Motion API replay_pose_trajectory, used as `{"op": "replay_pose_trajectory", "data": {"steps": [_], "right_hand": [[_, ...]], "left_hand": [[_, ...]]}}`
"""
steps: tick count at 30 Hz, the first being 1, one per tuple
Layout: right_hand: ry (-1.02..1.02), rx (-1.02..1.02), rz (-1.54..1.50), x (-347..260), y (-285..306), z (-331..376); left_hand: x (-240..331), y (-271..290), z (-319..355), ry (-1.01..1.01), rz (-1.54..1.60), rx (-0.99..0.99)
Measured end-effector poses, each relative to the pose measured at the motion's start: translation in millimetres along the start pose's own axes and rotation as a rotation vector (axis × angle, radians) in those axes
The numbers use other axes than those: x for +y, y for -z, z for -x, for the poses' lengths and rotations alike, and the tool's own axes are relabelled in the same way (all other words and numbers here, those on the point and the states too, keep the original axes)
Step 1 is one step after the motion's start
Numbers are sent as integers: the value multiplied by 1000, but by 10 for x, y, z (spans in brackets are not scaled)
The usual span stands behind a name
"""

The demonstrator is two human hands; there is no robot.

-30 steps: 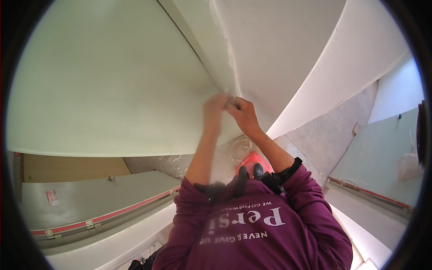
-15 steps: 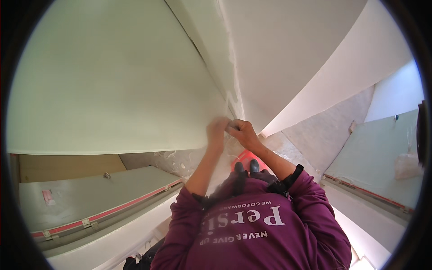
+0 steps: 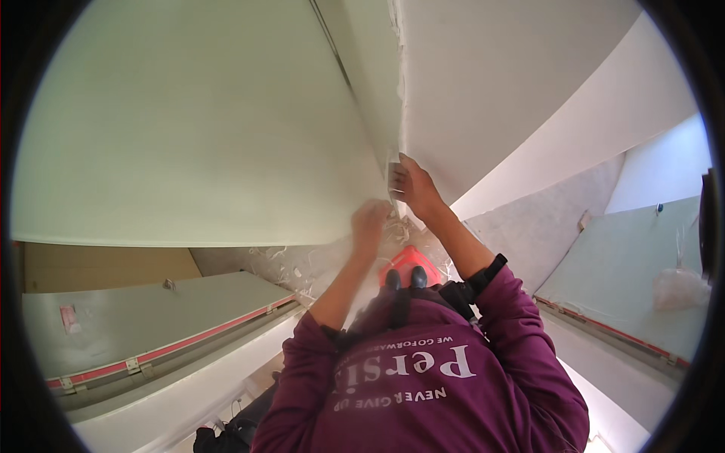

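A broad pale green panel [image 3: 189, 136] fills the left, and a white wall [image 3: 491, 83] stands to its right. Between them runs a narrow pale frame [image 3: 366, 83] with a ragged white line [image 3: 401, 83] along its wall side. My right hand [image 3: 415, 189] is at the lower stretch of that line, fingers curled round a thin pale strip [image 3: 393, 167]. Lower and to the left, my left hand [image 3: 370, 221] is blurred, its fingers drawn together beside the panel's edge. Whatever it pinches is too small to make out.
My dark shoes [image 3: 418, 277] are on a red stool [image 3: 411, 257]. Pale scraps [image 3: 283, 260] litter the floor around it. Grey-green panels with red-edged rails stand at lower left [image 3: 174, 309] and right [image 3: 619, 257], the right one with a clear plastic bag [image 3: 680, 289].
My hands were together at the seam and are now apart. The right has risen along the white line; the left remains low by the panel's edge. The whole view has shifted slightly.
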State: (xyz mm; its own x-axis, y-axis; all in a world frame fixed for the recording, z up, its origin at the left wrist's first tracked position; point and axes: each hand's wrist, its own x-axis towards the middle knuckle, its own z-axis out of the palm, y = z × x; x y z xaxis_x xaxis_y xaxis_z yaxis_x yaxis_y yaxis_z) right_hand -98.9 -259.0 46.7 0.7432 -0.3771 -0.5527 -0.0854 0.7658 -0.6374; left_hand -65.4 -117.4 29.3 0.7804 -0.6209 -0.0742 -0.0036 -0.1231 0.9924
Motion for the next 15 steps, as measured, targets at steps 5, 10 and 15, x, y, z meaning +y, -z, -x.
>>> {"op": "replay_pose_trajectory", "data": {"steps": [5,10,15], "right_hand": [[6,-199,-191,-62,-232,19],[8,-427,-450,-83,-279,0],[-1,-254,-605,-25,-384,35]], "left_hand": [[23,47,23,82,54,10],[115,54,55,75,40,18],[229,90,88,102,7,8]]}}
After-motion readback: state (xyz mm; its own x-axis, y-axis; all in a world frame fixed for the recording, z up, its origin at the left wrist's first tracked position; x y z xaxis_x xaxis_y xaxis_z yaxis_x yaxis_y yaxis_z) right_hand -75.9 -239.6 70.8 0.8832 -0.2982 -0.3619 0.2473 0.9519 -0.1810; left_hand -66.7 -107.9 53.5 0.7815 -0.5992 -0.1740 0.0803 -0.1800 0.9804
